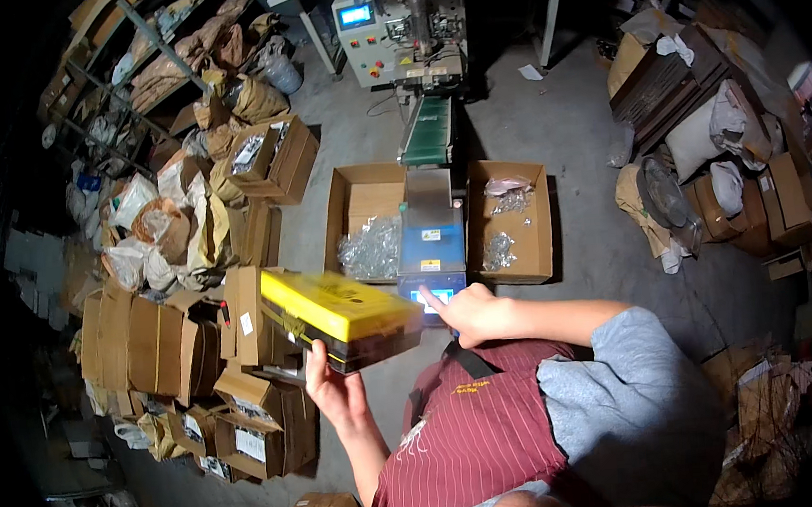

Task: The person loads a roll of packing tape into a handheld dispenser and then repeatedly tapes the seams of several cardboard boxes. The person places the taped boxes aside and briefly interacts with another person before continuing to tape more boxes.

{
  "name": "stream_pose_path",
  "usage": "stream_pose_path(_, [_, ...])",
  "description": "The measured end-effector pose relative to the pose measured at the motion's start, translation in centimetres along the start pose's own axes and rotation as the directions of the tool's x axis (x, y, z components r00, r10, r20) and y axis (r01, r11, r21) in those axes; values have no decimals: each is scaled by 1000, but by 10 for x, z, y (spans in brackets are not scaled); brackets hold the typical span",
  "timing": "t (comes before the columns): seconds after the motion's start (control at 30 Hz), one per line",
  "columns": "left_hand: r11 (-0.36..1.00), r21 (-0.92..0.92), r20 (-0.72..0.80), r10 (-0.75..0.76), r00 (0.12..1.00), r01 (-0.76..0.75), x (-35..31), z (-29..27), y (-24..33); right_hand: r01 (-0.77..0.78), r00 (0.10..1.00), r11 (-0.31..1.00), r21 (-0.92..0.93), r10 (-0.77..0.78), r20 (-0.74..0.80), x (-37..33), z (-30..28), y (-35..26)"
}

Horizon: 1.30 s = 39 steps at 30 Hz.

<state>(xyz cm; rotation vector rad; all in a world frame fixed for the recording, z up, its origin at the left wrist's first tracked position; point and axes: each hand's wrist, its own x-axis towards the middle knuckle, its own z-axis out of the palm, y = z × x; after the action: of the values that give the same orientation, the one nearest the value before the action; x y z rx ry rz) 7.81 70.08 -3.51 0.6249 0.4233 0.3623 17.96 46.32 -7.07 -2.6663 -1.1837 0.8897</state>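
My left hand (336, 390) grips a yellow and black box (340, 315) from below, fingers against its near side. The box is slightly blurred, tilted, and held up at the left of a blue machine (432, 242). With its index finger stretched out, my right hand (476, 314) points at the small lit screen (433, 299) on the machine's near end. The fingertip is at the screen; whether it presses cannot be told. The other fingers of that hand look curled, and nothing shows in them.
Open cartons with small clear packets flank the machine, one left (368, 176) and one right (537, 216). A green conveyor (429, 125) leads back to a control-panel machine (364, 54). Stacked cartons (139, 338) and sacks crowd the left; more sacks (713, 128) and boxes lie right.
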Motion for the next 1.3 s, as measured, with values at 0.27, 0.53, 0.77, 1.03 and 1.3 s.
stream_pose_path(0.27, [823, -342, 128, -438, 890, 454, 15, 36, -62, -68, 938, 949, 308, 166, -305, -61, 2, 59])
stream_pose_path(0.53, [737, -247, 129, -619, 775, 629, 25, 133, -179, -468, 846, 856, 220, 506, -169, -98, 7, 140])
stream_pose_path(0.77, [691, 333, 452, -714, 535, 641, 22, 196, -219, -358, 903, 859, 364, 418, -99, -142, 0, 180])
stream_pose_path(1.03, [-2, 240, 716, -675, 178, -971, -53, 195, -171, -214, 976, 776, 593, 145, 162, -174, -30, 226])
stream_pose_path(1.3, [76, 249, 846, -502, 179, -965, -37, 202, -144, -232, 927, 740, 631, -27, 373, -190, -84, 216])
